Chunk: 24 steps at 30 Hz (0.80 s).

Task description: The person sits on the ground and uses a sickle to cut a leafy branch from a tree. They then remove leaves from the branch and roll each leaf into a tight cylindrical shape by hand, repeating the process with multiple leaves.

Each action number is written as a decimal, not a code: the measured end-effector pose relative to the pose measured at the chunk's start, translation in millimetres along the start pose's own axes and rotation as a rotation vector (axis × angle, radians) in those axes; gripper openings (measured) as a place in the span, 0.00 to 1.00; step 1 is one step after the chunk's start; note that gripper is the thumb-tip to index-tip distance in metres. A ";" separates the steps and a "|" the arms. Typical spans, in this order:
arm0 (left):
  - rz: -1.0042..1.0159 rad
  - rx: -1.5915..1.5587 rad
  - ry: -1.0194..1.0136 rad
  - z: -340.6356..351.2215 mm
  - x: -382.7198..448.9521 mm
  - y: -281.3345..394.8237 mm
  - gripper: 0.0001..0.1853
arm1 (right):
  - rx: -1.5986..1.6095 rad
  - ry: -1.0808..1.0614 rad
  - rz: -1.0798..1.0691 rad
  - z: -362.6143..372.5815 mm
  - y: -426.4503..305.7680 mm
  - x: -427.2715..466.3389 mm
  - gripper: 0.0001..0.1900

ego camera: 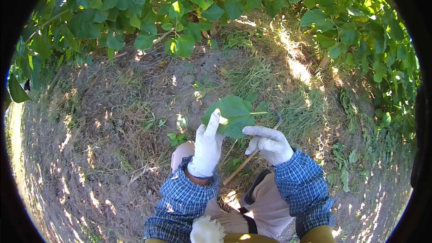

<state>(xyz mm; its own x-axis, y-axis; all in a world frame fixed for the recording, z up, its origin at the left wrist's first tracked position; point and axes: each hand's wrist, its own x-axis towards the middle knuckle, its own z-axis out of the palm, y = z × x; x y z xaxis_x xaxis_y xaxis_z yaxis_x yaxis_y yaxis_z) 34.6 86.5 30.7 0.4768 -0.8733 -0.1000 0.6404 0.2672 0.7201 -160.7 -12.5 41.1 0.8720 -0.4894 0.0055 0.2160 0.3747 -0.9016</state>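
A broad green leaf [238,116] with a pale stalk lies in my left hand [206,148], which wears a white glove. The index finger is stretched over its upper face; the rest of the grip is hidden beneath. My right hand [271,143], also gloved in white, is at the leaf's lower right edge, index finger extended and thumb apart. Whether that fingertip touches the leaf I cannot tell. Below the right hand, a sickle with a wooden handle [239,168] and a dark curved blade [279,116] rests on the ground, partly covered by the hand.
Leafy branches [184,6] hang across the top, with more foliage [378,37] down the right side. Cut grass [300,114] and dry stalks cover parts of the soil [111,131]. My bent legs [270,202] and a dark shoe [258,185] are close below the hands.
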 end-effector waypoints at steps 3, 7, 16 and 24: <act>-0.066 -0.080 0.075 -1.4 1.1 5.1 0.17 | -0.212 0.032 0.056 -0.5 0.1 1.2 0.26; -0.011 0.152 0.059 -1.4 15.4 12.8 0.16 | -0.334 0.180 0.000 -23.1 7.3 5.0 0.20; 0.088 0.792 -0.222 13.4 41.4 41.8 0.16 | -0.407 0.589 -0.183 -37.7 -12.4 22.0 0.13; -0.067 0.805 -0.304 10.5 64.4 18.9 0.16 | -0.404 0.496 -0.104 -34.7 -3.9 38.0 0.20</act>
<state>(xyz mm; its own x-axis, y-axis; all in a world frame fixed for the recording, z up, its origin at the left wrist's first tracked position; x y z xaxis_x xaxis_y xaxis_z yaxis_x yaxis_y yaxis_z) 71.1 31.0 45.1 0.1978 -0.9787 -0.0544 -0.0153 -0.0585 0.9982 -143.7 -59.9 29.8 0.5282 -0.8490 -0.0113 0.0219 0.0269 -0.9994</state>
